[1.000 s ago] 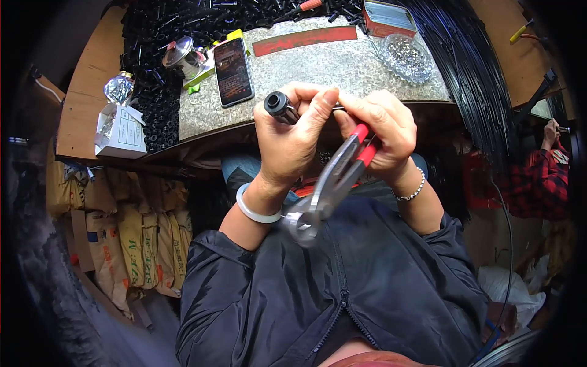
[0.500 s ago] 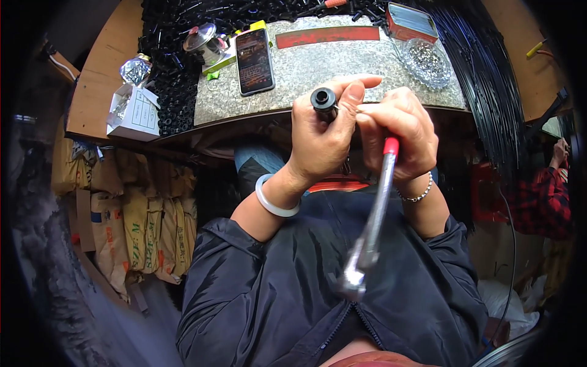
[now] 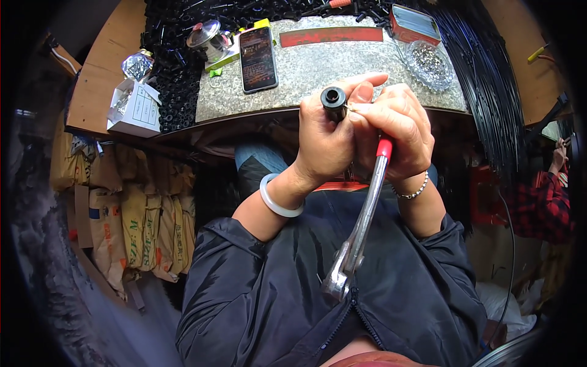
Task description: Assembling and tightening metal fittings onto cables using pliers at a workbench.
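In front of my chest, just off the near edge of the stone slab, my left hand (image 3: pixel 324 144) is closed around a short black tube (image 3: pixel 334 105), its round open end facing up. My right hand (image 3: pixel 400 134) meets it from the right, thumb and forefinger pinched against the tube's side. A tiny pale piece shows at those fingertips, too small to name. The same hand also grips red-handled metal pliers (image 3: pixel 367 211). Their jaws hang down toward me over my jacket; the second handle is mostly hidden in my palm.
On the slab (image 3: pixel 330 64) lie a phone (image 3: pixel 258 61), a red strip (image 3: pixel 330 37), a glass dish (image 3: pixel 449 79) of small shiny parts and a red box (image 3: pixel 416 27). Black tubes pile up behind; long black rods (image 3: pixel 489 92) hang right. A co-worker's checked sleeve (image 3: pixel 541 202) shows far right.
The black tube and my left hand have shifted slightly right, closer to my right fingertips. The pliers' jaws have swung a little left and are less blurred.
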The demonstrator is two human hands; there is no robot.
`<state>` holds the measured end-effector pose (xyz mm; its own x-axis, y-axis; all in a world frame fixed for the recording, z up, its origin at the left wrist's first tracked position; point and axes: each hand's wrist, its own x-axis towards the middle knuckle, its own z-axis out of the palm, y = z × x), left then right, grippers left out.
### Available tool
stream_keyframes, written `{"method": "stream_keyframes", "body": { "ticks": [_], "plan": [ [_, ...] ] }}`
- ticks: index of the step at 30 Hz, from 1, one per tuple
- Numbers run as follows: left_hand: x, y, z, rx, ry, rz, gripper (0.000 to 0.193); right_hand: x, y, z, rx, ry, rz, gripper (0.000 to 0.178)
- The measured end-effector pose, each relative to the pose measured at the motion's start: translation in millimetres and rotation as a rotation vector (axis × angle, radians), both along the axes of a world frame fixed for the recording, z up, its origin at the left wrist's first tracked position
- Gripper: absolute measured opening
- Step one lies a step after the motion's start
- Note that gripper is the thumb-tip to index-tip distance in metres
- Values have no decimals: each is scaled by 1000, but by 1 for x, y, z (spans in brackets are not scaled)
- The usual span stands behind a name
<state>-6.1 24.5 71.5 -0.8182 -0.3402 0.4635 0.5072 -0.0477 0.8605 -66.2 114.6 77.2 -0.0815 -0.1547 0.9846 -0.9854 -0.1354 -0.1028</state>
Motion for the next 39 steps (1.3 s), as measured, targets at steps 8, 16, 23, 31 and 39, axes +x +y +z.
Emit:
{"method": "stream_keyframes", "body": {
  "ticks": [8,16,23,31,39],
  "plan": [
    [-1,-1,-2,22,14,-25,29,0,2,6,68,-29,14,23],
    [0,-3,-1,-24,-2,-21,31,0,3,6,78,-28,13,24],
    [0,-2,0,-39,10,6,31,0,3,5,77,-27,4,23],
    [-2,-1,-2,-56,50,26,29,1,4,9,73,-38,11,22],
    [0,-14,4,-87,-86,20,29,-3,8,29,405,-681,175,16]
  ]
}}
